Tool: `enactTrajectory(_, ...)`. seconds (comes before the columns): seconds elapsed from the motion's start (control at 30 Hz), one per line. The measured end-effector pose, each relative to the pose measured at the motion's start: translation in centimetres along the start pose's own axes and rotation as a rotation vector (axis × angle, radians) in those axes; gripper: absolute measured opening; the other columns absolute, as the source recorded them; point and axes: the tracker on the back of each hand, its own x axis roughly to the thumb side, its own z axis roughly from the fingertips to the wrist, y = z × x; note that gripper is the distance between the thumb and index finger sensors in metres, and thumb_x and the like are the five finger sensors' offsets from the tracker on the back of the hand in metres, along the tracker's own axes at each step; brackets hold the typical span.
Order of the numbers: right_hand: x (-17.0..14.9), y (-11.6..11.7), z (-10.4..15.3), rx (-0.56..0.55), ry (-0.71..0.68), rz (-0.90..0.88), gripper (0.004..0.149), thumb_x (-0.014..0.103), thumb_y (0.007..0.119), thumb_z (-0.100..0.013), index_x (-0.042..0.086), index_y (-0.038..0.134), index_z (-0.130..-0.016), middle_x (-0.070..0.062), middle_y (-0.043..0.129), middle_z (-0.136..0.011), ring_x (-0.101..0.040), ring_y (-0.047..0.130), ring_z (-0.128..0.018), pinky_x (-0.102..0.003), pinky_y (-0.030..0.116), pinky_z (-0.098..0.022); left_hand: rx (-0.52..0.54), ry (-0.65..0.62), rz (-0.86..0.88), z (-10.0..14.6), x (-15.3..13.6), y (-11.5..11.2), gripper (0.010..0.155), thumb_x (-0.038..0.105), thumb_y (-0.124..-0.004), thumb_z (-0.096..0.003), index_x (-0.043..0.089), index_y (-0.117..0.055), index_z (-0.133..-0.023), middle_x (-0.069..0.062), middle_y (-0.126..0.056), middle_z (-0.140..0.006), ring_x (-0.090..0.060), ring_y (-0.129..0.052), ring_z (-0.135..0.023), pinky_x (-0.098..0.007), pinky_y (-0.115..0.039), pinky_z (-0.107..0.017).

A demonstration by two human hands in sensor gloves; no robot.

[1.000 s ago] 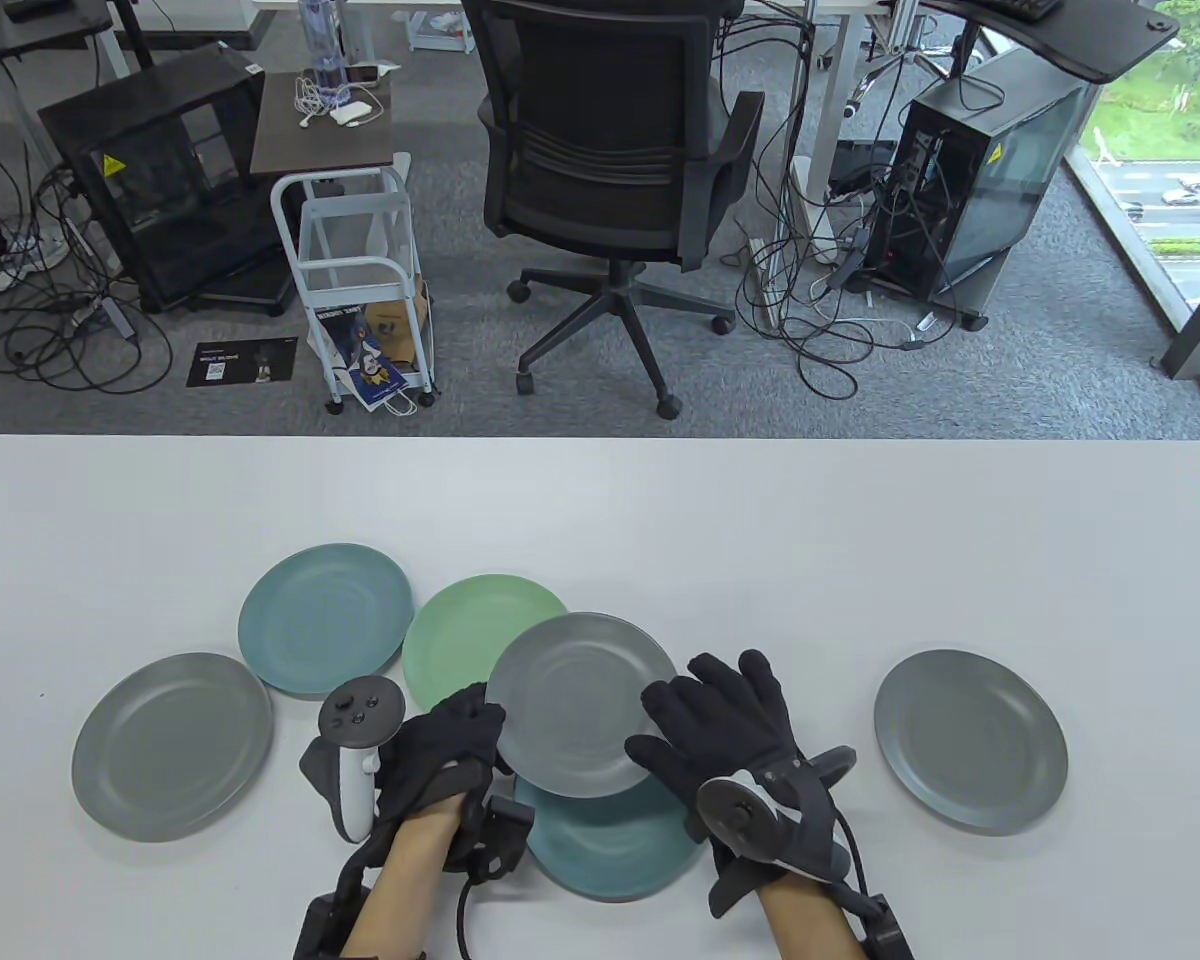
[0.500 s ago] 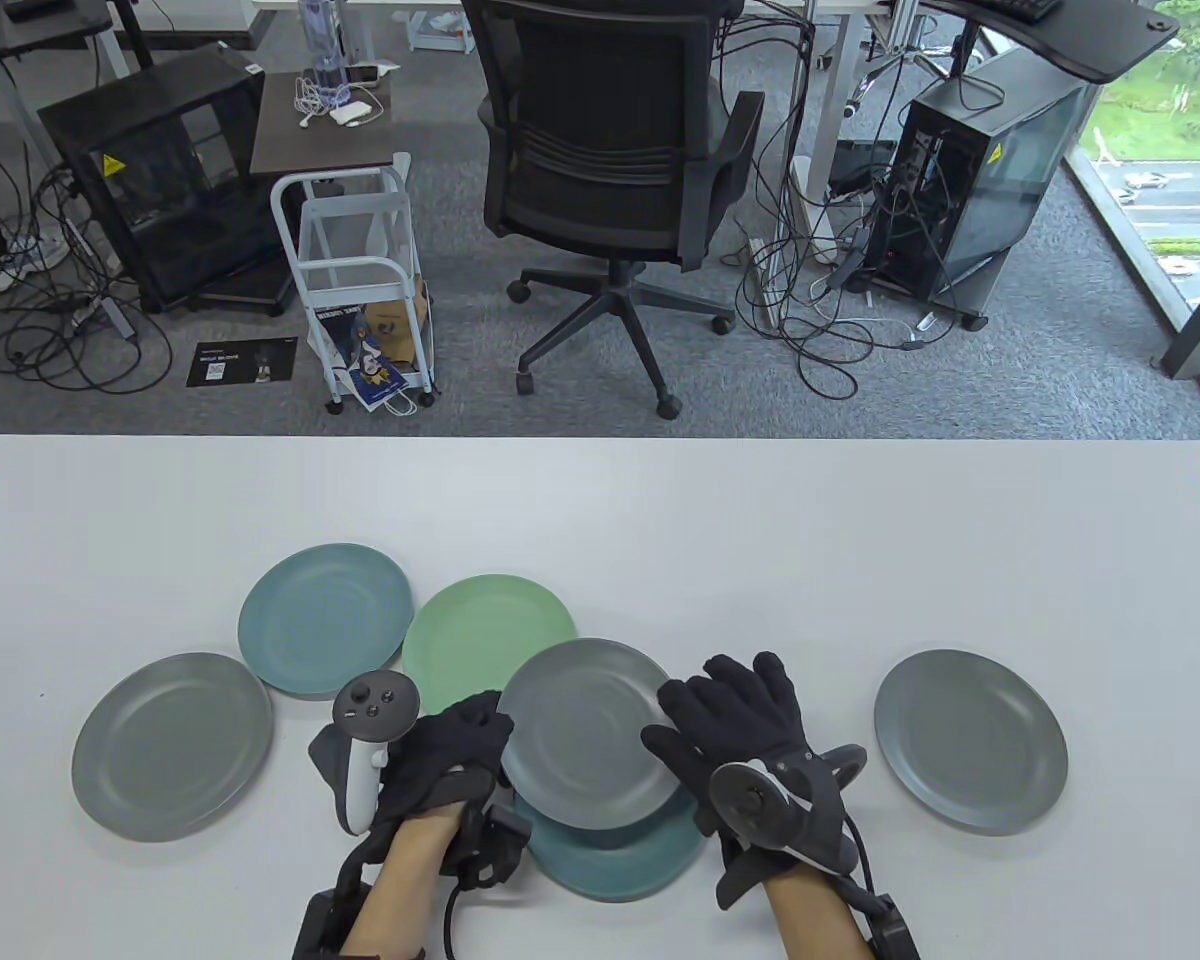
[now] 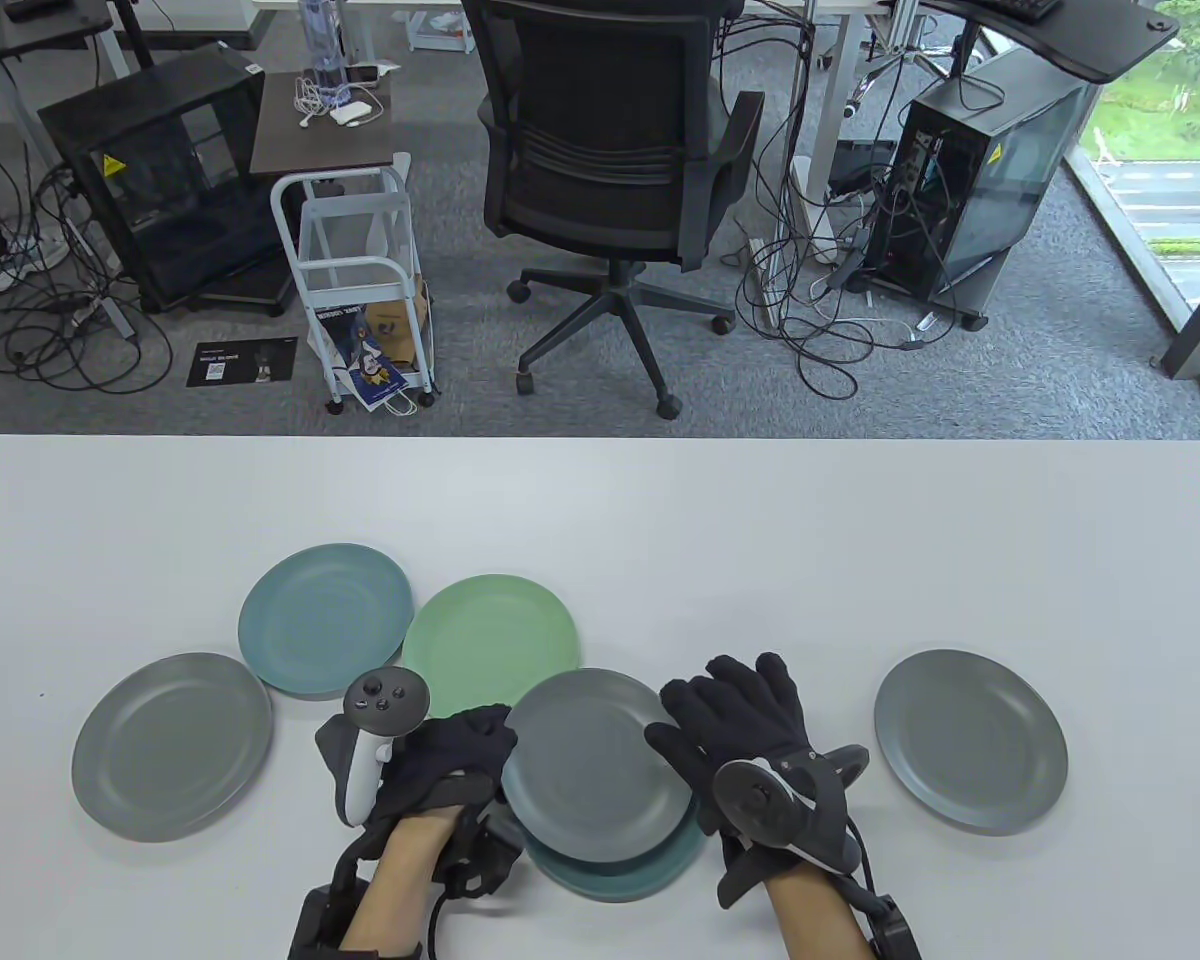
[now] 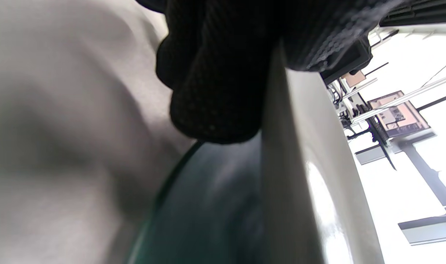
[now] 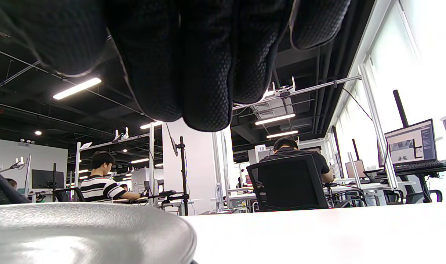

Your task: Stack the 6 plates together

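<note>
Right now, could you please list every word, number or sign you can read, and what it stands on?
"10": white sign behind the seated man's black chair.
Yellow triangular warning stickers: black glass cabinet, black computer tower; no words.
Black floor card, blue printed bag: too small.
Six round plates: no text.

The table (image 3: 660, 520) is white. Three plates are grey: the left grey plate (image 3: 172, 745), middle grey plate (image 3: 595, 765) and right grey plate (image 3: 970, 740). The dark teal plate (image 3: 615, 872) is deeper than the blue-teal plate (image 3: 325, 618); the light green plate (image 3: 488, 640) is pale. Both gloves, left hand (image 3: 450, 755) and right hand (image 3: 735, 725), are black.
</note>
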Motion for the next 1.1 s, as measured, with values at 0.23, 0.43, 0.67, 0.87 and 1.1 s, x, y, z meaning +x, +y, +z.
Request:
enactTrajectory(0.23,-0.3,0.0,0.0,0.001,0.012,-0.004,0.054,0.067,0.067,-0.047,0.032,0.087,-0.082,0.006,0.095,-0.081,-0.021,0.081,-0.091,-0.055,0.049,-0.078,0.162,0.036,-0.372,1.0,1.4,0.6,0.061,0.059,-0.082,-0.0314,0.027,-0.086,-0.083,0.008,-0.106,-0.041,-0.015,-0.095,-0.062,-0.042,-0.048,-0.081)
enactTrajectory(0.43,-0.7,0.1,-0.1,0.014,0.029,0.015,0.053,0.067,0.067,-0.047,0.032,0.087,-0.082,0.006,0.095,-0.081,-0.021,0.08,-0.091,-0.055,0.049,-0.078,0.465,0.052,-0.608,2.2,3.0,1.6,0.052,0.052,-0.082,-0.036,0.036,-0.083,-0.085,0.009,-0.104,-0.059,-0.015,-0.088,-0.077,-0.042,-0.039,-0.085)
enactTrajectory(0.67,-0.8,0.3,-0.1,0.048,0.044,0.024,0.051,0.065,0.068,-0.048,0.032,0.087,-0.082,0.006,0.095,-0.082,-0.021,0.08,-0.091,-0.055,0.049,-0.078,0.45,0.035,-0.881,0.1,3.7,0.6,0.059,0.051,-0.086,-0.035,0.053,-0.07,-0.091,0.021,-0.076,-0.1,-0.009,-0.056,-0.108,-0.045,-0.016,-0.089)
enactTrajectory(0.87,-0.7,0.4,-0.2,0.063,0.046,0.021,0.051,0.065,0.069,-0.049,0.032,0.087,-0.082,0.006,0.095,-0.082,-0.021,0.08,-0.091,-0.055,0.049,-0.078,0.304,-0.052,-0.954,-1.0,3.7,-0.1,0.053,0.047,-0.087,-0.0354,0.057,-0.075,-0.086,0.028,-0.073,-0.102,-0.005,-0.046,-0.112,-0.043,-0.012,-0.089)
enactTrajectory(1.1,-0.7,0.5,-0.3,0.076,0.048,0.019,0.05,0.065,0.069,-0.049,0.032,0.087,-0.082,0.006,0.095,-0.082,-0.021,0.081,-0.091,-0.055,0.049,-0.078,0.224,-0.069,-1.029,-1.3,3.7,-1.1,0.051,0.048,-0.089,-0.0335,0.055,-0.079,-0.083,0.029,-0.078,-0.098,-0.004,-0.051,-0.111,-0.043,-0.014,-0.09)
